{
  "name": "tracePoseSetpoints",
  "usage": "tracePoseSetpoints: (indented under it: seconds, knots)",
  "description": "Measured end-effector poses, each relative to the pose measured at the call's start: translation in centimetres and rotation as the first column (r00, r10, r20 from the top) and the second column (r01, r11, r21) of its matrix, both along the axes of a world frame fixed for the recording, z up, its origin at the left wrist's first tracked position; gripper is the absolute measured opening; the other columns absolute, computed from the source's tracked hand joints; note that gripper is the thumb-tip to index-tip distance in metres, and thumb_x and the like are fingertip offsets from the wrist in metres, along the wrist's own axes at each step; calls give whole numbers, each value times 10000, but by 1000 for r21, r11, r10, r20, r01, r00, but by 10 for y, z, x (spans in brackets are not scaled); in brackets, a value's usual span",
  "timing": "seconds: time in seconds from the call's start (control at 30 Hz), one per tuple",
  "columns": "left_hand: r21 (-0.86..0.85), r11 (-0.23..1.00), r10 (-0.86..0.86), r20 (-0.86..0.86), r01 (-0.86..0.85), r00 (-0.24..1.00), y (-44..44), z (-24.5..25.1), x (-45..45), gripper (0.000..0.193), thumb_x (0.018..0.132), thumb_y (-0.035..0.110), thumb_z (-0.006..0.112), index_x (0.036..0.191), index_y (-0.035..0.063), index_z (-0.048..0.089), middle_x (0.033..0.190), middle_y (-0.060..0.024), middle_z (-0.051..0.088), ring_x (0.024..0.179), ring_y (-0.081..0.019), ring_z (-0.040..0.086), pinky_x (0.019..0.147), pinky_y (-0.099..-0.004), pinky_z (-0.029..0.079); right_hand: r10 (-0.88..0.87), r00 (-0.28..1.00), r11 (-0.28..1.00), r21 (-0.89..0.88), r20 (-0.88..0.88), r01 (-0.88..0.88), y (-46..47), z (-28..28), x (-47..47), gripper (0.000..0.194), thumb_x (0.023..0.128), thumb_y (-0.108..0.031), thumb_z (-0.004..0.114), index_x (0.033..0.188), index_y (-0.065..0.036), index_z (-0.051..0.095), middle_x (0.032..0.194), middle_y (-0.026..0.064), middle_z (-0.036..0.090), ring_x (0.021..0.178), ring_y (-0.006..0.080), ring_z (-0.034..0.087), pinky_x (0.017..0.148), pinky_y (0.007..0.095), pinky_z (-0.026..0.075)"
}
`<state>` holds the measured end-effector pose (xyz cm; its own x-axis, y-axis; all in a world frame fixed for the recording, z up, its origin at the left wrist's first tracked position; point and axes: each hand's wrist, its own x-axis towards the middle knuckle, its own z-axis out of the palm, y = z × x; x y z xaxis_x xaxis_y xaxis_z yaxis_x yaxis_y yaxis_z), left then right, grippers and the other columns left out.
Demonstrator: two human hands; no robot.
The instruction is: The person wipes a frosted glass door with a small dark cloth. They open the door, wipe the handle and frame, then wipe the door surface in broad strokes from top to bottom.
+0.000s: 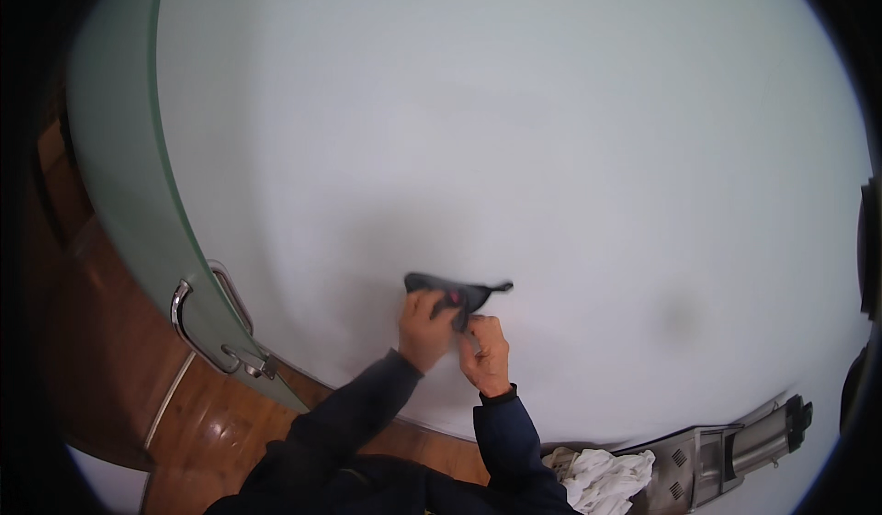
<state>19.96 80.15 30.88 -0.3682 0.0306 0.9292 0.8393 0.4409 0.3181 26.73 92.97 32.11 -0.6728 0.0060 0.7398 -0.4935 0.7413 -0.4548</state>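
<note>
A small black fabric item with a pinkish-red spot is held up in front of a pale wall. A thin dark end juts from it to the right. My left hand, somewhat blurred, grips its left side with the fingers over the cloth. At its lower edge my right hand has thumb and fingers pinched together on the fabric. Blur hides the exact kind of item. Dark blue sleeves cover both my forearms.
A frosted glass door with a chrome handle and a lock stands on the left. White cloths are heaped at lower right, beside a stainless steel unit. Below is a wooden floor. Dark objects line the right rim.
</note>
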Motion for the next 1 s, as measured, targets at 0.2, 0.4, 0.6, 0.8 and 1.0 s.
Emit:
tracePoseSetpoints:
  seconds: [0.2,0.4,0.6,0.8,1.0]
  knots:
    - [-41,998,-43,-3,43,999,17,15,15,359,628,-31,685,964,83,731,1047,-118,613,942,-330,592,754,-396,530,37,992,972,-234,122,-7,14,3,19,226,828,33,686,1045,-12,642,871,124,629,709,224,607,647,307,507]
    - [-30,990,-139,2,139,990,41,40,20,325,697,-33,661,1004,53,725,1075,-142,607,952,-351,585,775,-424,519,-135,988,944,-313,-74,105,24,23,30,224,858,45,661,1077,2,638,826,28,618,652,81,555,624,234,470]
    - [-81,979,-184,70,189,980,51,15,45,305,697,-28,673,992,35,720,1070,-154,594,956,-357,581,781,-434,508,-144,977,918,-347,159,192,27,11,41,282,861,-13,673,1130,6,591,838,86,633,595,140,574,576,267,484]
    - [4,939,-340,178,345,923,54,36,41,485,718,-58,649,1195,31,651,1088,-180,589,955,-386,598,800,-426,523,-74,994,882,-459,82,103,33,29,42,434,855,17,693,1261,26,539,967,93,642,736,129,633,637,256,519]
    - [64,900,-435,205,431,877,53,30,42,512,769,-15,698,1272,34,612,1092,-180,599,931,-376,631,782,-417,541,-142,989,919,-367,35,145,26,19,34,521,797,68,684,1287,53,508,1079,141,583,834,181,648,748,298,549]
